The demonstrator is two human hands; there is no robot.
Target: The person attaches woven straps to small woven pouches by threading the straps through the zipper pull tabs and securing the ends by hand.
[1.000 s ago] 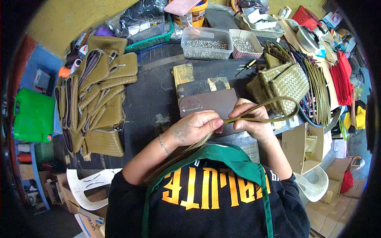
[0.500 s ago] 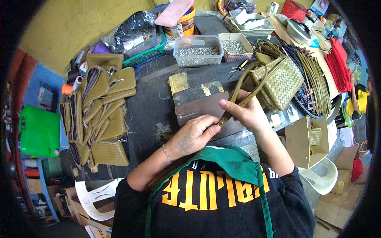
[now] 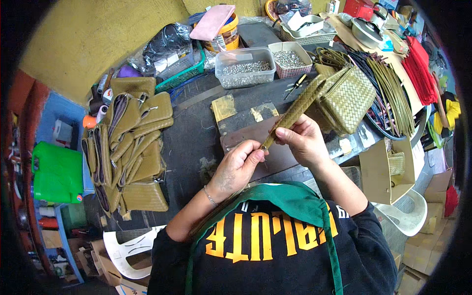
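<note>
An olive woven strap (image 3: pixel 298 102) slants across the middle of the table, its lower end showing a small round metal fitting. My left hand (image 3: pixel 240 164) pinches that end between thumb and fingers. Just above it, my right hand (image 3: pixel 306 142) grips the strap, thumb on top. Beyond the right hand lies an olive woven bag (image 3: pixel 349 101), partly behind the strap's upper end. Beneath both hands is a brown flat board (image 3: pixel 246 136). A slim tool with a dark and yellow handle (image 3: pixel 295 86) lies close to the strap.
Small metal pieces fill a clear plastic tub (image 3: pixel 246 82) and a pale basket (image 3: pixel 291 71) at the back. Olive pouches (image 3: pixel 142 172) are piled on the left. Long olive strips (image 3: pixel 393 93) lie at right, above an open cardboard box (image 3: pixel 376 172). Another person (image 3: pixel 447 113) is at far right.
The strap, looped and bent before, now looks straighter and shows its broad woven face. My hands have drawn slightly apart, still on the strap. The whole view has shifted a little.
</note>
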